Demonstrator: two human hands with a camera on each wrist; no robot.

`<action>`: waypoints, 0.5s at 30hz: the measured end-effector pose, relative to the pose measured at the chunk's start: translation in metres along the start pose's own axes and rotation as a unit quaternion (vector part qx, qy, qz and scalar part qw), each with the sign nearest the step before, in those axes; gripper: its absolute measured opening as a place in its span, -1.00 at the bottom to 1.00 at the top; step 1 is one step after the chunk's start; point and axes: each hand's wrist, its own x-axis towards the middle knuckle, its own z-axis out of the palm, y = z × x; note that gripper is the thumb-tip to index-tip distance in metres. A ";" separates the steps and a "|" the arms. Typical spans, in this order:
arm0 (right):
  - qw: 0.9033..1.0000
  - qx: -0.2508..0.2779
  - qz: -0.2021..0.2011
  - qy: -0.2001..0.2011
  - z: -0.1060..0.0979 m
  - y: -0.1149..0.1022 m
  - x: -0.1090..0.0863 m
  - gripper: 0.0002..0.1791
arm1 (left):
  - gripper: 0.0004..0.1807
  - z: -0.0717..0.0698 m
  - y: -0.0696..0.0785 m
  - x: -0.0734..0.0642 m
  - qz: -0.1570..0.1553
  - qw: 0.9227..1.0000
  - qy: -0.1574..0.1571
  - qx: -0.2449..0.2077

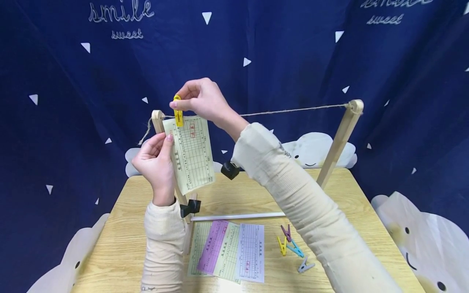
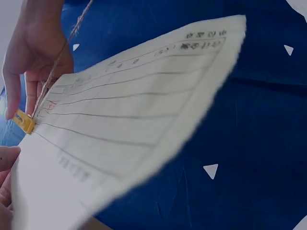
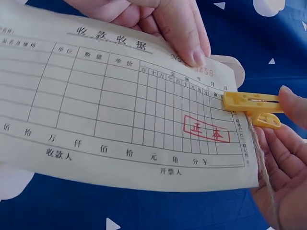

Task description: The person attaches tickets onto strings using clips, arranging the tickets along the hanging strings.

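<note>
From my remote seat, I see the rectangular pale-cream paper receipt hanging just below the thin tan fibre twine, its top edge meeting it. The right hand is at the twine, its grip pinching the yellow plastic clothespin, whose nose overlaps the printed face. Just below the twine, the left hand has its grip pinching the receipt's side edge, thumb over the print.

My main worry is the bite: I cannot tell whether the twine lies inside the clothespin's jaws (the right wrist view shows it passing beneath, no more). If they catch paper alone, letting go could drop receipt and clothespin onto the pale wood-grain tabletop under the twine.

The clothespin also sits off-centre, toward the twine's end at the pale wooden left post, so the receipt's free corner could sag and swing once unsupported. I judge that a downward tug by the left hand could crease the thin sheet or slide it out.
</note>
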 end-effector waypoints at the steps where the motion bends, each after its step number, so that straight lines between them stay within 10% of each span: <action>1: 1.000 -0.002 0.004 -0.001 0.000 0.000 0.000 -0.83 | -0.91 0.000 0.000 0.000 -0.001 1.000 0.001 0.001; 15: 0.999 -0.004 0.001 -0.038 -0.006 -0.001 -0.005 -0.43 | -0.82 0.001 0.003 -0.002 -0.010 0.998 -0.004 0.056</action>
